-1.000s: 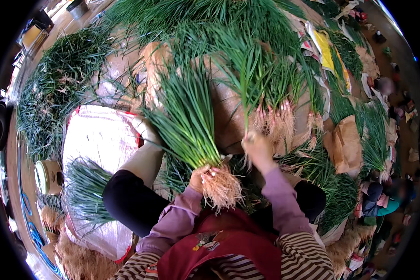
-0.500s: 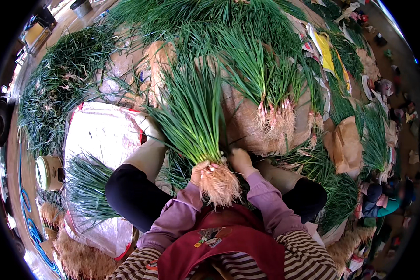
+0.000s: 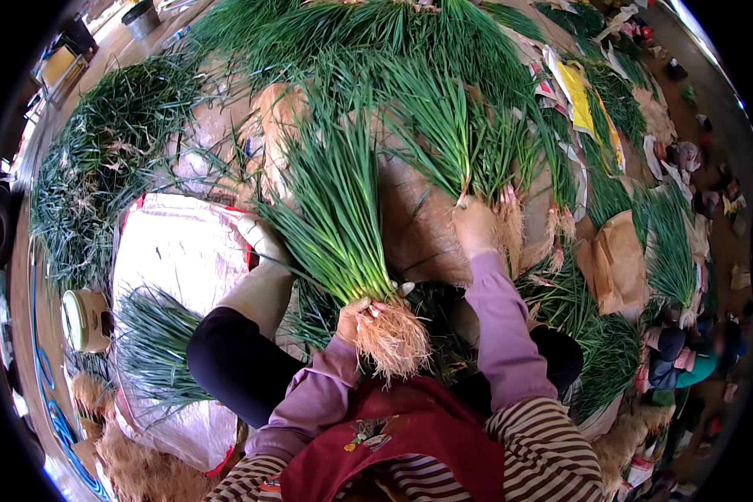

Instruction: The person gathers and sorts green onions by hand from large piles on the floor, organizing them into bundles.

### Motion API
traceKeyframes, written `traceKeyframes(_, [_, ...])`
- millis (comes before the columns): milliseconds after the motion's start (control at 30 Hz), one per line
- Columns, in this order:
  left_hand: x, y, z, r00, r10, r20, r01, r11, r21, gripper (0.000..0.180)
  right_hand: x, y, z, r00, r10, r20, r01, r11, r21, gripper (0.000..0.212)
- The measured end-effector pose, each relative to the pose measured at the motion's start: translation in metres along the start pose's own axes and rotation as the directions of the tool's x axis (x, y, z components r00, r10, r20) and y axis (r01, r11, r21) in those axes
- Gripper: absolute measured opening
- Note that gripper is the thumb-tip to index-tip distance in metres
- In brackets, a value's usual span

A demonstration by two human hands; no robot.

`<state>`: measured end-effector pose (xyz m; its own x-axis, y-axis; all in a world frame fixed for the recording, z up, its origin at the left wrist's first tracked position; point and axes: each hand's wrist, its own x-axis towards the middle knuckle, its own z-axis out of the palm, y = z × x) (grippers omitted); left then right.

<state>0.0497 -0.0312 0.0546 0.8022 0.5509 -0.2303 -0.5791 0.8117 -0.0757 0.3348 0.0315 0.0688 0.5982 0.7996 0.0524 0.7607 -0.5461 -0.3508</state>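
In my left hand is a thick bunch of spring onions. The fingers close round it just above the pale, tangled roots, which hang toward my lap, while the green leaves fan away from me. My right hand reaches forward to a second group of spring onions lying on brown sheeting. Its fingers close at the base of some stems there and cover their roots. Right beside that hand lie more spring onions with pinkish bulbs.
A white sack with red edging lies at my left, with more green leaves on it. A lidded tub stands further left. Heaps of greens surround me. Brown paper lies at right; another person is beyond.
My right hand has left the held bunch and moved forward and right to the spring onions on the sheeting. My left hand keeps its bunch, which leans slightly more to the left.
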Motion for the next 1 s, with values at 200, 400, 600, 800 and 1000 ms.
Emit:
traceKeyframes(200, [-0.001, 0.004, -0.021, 0.999, -0.04, 0.021, 0.037, 0.992, 0.121, 0.056, 0.0, -0.002, -0.005, 0.999, 0.034, 0.026, -0.03, 0.991, -0.128, 0.042])
traceKeyframes(400, [-0.003, 0.0, 0.001, 1.0, -0.012, 0.008, 0.012, 1.0, 0.0, 0.059, -0.005, -0.003, 0.0, 0.999, 0.036, -0.022, -0.035, 0.997, 0.062, 0.026])
traceKeyframes(600, [0.008, 0.007, -0.068, 0.992, 0.017, -0.126, 0.001, 0.989, 0.147, 0.029, -0.158, -0.019, -0.018, 0.722, -0.691, 0.035, 0.662, 0.705, 0.255, 0.011])
traceKeyframes(800, [0.003, 0.007, -0.055, 0.987, 0.052, -0.149, -0.017, 0.973, 0.23, 0.032, -0.15, -0.027, -0.033, 0.861, -0.294, 0.416, 0.054, 0.864, 0.5, 0.02])
traceKeyframes(1000, [0.0, 0.011, -0.055, 0.971, -0.031, -0.239, 0.073, 0.982, 0.172, 0.026, -0.134, -0.042, 0.004, 0.885, -0.346, 0.312, 0.182, 0.874, 0.451, 0.024])
